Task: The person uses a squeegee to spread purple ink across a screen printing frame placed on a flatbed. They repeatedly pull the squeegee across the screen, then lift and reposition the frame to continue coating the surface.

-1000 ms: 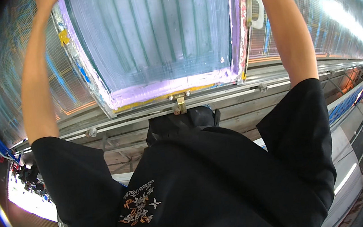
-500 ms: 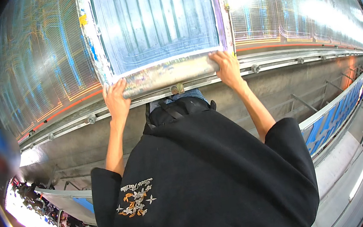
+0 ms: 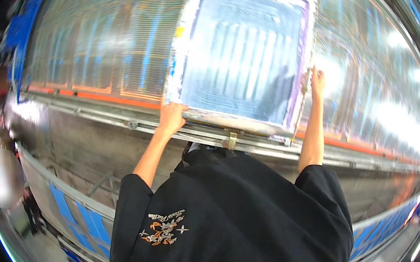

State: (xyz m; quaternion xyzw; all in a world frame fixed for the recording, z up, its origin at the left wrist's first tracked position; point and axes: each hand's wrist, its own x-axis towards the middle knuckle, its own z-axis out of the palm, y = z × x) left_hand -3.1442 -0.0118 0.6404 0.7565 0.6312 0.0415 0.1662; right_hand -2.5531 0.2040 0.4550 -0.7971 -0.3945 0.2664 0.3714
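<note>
A screen-printing frame (image 3: 175, 70) lies slanted on a long table, its rim smeared with white, yellow, blue and purple paint. Its mesh (image 3: 242, 53) is pale blue with darker vertical bands. My left hand (image 3: 171, 118) is closed round the frame's near left corner, thumb along the near edge. Beside the frame's right rim is my right hand (image 3: 318, 82), raised with fingers curled; whether it touches the rim, or what it holds, I cannot make out. A hand-like shadow falls on the mesh's lower right.
The long striped table (image 3: 96, 56) extends to both sides, with blue and orange lines. Along its near edge runs a metal rail (image 3: 109, 121) with bolts; a small brass-coloured stop (image 3: 230, 140) sits on it below the frame. Blue-panelled rails (image 3: 87, 219) stand behind me.
Both hands held the paint-stained near bar before. My right hand has left it and moved up beside the right rim; my left hand stays at the corner. The view has tilted.
</note>
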